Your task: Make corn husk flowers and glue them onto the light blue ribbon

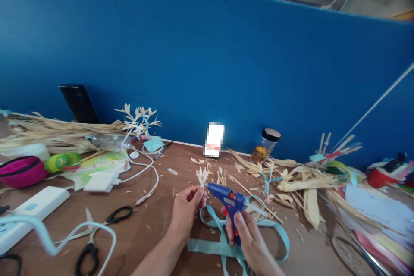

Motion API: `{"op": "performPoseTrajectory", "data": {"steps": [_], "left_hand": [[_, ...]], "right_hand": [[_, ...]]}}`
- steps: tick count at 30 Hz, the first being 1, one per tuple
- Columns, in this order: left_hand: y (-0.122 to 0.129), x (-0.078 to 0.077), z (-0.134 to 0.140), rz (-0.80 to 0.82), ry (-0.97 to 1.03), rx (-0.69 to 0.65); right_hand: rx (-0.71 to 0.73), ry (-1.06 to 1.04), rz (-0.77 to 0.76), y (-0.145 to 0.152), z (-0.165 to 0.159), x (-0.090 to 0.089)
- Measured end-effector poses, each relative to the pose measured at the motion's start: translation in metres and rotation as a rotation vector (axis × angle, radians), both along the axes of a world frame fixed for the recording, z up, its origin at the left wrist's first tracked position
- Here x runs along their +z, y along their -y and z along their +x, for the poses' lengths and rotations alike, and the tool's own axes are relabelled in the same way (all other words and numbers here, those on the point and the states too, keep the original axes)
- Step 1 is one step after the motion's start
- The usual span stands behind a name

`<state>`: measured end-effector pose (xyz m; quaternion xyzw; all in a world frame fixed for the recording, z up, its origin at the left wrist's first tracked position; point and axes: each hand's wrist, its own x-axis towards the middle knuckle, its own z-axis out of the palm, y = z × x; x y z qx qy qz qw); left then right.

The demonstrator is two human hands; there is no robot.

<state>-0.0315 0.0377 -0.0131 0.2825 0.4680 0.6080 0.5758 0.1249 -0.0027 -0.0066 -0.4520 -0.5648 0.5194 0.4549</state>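
Note:
My right hand (245, 232) is wrapped round the handle of a blue glue gun (226, 198), with a clear glue stick (257, 209) poking out of its back. A small red light glows on its side. The nozzle points left, right beside the fingers of my left hand (190, 202). Those fingers pinch a small pale flower of dried husk (202, 177), its petals spread upward. Whether the nozzle touches the flower I cannot tell. Beneath the glue gun lies a loose light-blue ribbon (213, 246) in loops on the brown table (155, 228).
Black-handled scissors (90, 237) lie open at left, near a white power strip (34, 215) and cables. Dried husks (310, 181) pile up at right, beside a black-lidded jar (265, 144). A finished-looking husk flower bunch (139, 118) stands back left. A blue partition (200, 60) rises behind.

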Motion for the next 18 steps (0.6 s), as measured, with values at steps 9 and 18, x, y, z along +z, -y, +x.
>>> {"op": "performPoseTrajectory", "data": {"steps": [9,18], "left_hand": [[0.0016,0.0029,0.0002,-0.011,0.010,-0.022],[0.0020,0.0031,0.0006,-0.010,0.001,-0.026]], "right_hand": [[0.002,-0.001,0.007,-0.0008,0.0002,-0.0024],[0.001,-0.003,0.025,-0.0010,0.0011,-0.0036]]}}
